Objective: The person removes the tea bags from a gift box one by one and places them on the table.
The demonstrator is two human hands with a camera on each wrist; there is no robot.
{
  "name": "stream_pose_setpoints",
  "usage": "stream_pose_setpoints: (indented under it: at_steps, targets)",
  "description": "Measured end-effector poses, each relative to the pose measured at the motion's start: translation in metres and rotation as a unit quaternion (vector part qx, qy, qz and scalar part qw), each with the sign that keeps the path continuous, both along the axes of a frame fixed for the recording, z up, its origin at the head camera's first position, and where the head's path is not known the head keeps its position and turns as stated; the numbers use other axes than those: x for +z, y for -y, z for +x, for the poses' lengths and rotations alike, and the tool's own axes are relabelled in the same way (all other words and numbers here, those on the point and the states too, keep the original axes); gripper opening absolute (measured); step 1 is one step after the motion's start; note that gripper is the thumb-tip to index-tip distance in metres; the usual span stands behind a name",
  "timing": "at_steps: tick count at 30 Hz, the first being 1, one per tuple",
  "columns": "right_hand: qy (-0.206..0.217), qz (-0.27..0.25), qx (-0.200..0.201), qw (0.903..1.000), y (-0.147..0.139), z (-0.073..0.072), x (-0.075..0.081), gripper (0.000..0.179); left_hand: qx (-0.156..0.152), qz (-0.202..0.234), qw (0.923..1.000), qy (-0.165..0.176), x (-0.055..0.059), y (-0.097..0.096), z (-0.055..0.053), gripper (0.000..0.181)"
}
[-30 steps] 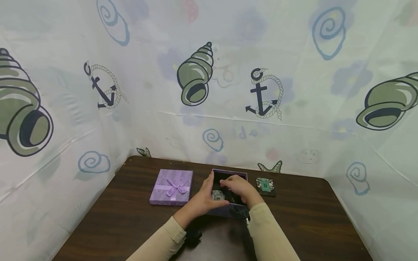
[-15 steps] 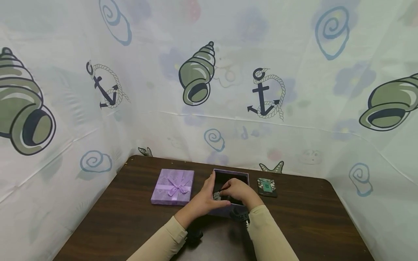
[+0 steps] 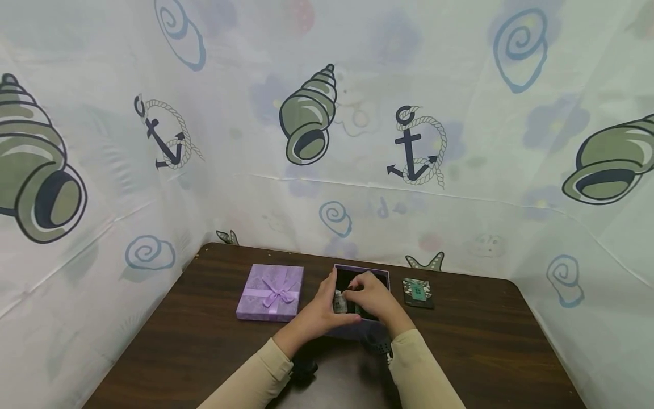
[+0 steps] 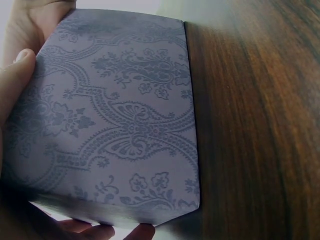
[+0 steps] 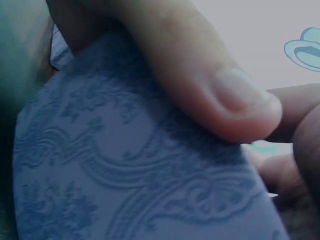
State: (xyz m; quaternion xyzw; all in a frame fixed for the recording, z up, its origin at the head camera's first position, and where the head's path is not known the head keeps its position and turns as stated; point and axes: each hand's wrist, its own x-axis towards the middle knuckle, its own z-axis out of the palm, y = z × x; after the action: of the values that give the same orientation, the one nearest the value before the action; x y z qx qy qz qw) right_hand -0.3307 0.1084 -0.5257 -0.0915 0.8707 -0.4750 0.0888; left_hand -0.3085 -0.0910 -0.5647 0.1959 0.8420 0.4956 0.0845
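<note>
My left hand (image 3: 323, 312) grips the purple gift box (image 4: 125, 110), thumb along the top of its front wall and fingers round its left side. The box stands with its top off, its dark inside showing. My right hand (image 3: 377, 296) reaches in over the right part of the rim with bent fingers. Its thumb and fingertips pinch the edge of a small pale patterned square (image 3: 339, 303), which stands tilted near the left wall. The far side of the square is hidden. In the right wrist view the left thumb (image 5: 225, 100) overlaps the wall's top edge.
Left of the box lies its purple lid (image 3: 271, 292) with a ribbon bow. To the right, a dark square piece (image 3: 418, 293) with a green house-like picture lies on the brown wooden table (image 3: 485, 341). A patterned cloth (image 3: 357, 142) hangs behind the table.
The right hand has gone down to the small square, which lay flatter inside the box, and the square now stands more upright. The left hand, lid and dark square piece have stayed in place.
</note>
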Motion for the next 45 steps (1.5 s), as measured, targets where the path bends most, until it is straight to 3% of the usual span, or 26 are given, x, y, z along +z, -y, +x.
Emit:
stream_pose_setpoints:
  at_steps: [8, 12, 17, 22, 28, 30, 32, 34, 37, 39, 40, 41, 42, 45]
  targets:
    - [-0.103, 0.012, -0.046, 0.9935, 0.003, 0.004, -0.001, 0.004, 0.005, 0.003, 0.9999, -0.010, 0.001, 0.000, -0.003, 0.138]
    - [-0.131, -0.007, -0.051, 0.9901, 0.002, 0.007, -0.003, 0.012, 0.004, 0.003, 0.9999, -0.015, -0.001, 0.000, -0.003, 0.139]
    - [-0.159, -0.114, -0.090, 0.9766, -0.004, 0.013, -0.006, 0.012, -0.002, 0.020, 0.9997, -0.016, -0.003, 0.000, -0.003, 0.139]
    - [-0.170, -0.245, -0.094, 0.9497, -0.013, 0.021, -0.008, 0.020, 0.000, 0.019, 0.9998, -0.011, -0.003, 0.000, -0.003, 0.138]
    - [-0.174, -0.312, -0.073, 0.9310, -0.018, 0.026, -0.009, 0.026, 0.007, 0.016, 0.9998, -0.010, -0.001, 0.000, -0.002, 0.137]
    - [-0.164, -0.356, -0.062, 0.9179, -0.023, 0.025, -0.014, 0.025, 0.010, 0.016, 0.9998, -0.006, -0.002, -0.001, -0.001, 0.137]
    - [-0.146, -0.421, -0.042, 0.8943, -0.033, 0.025, -0.022, 0.019, 0.011, 0.011, 0.9999, -0.002, -0.002, -0.002, 0.001, 0.136]
    - [-0.111, -0.502, -0.001, 0.8574, -0.048, 0.024, -0.034, 0.014, 0.010, 0.005, 0.9999, 0.003, -0.003, -0.002, 0.003, 0.136]
    - [-0.038, -0.604, 0.100, 0.7899, -0.076, 0.025, -0.058, 0.029, 0.007, 0.000, 1.0000, 0.005, -0.004, -0.002, 0.004, 0.138]
    - [0.009, -0.634, 0.163, 0.7559, -0.093, 0.024, -0.072, 0.041, 0.008, 0.002, 1.0000, 0.006, -0.004, -0.002, 0.003, 0.138]
    - [0.027, -0.641, 0.191, 0.7434, -0.100, 0.024, -0.077, 0.045, 0.009, 0.004, 0.9999, 0.005, -0.003, -0.001, 0.003, 0.138]
    - [0.038, -0.643, 0.211, 0.7352, -0.106, 0.023, -0.082, 0.047, 0.009, 0.005, 0.9999, 0.006, -0.002, -0.001, 0.003, 0.137]
    - [0.044, -0.641, 0.224, 0.7333, -0.112, 0.022, -0.085, 0.048, 0.010, 0.006, 0.9999, 0.007, -0.002, 0.000, 0.002, 0.136]
    - [0.041, -0.635, 0.214, 0.7412, -0.127, 0.021, -0.089, 0.045, 0.010, 0.007, 0.9999, 0.008, 0.000, 0.000, 0.002, 0.135]
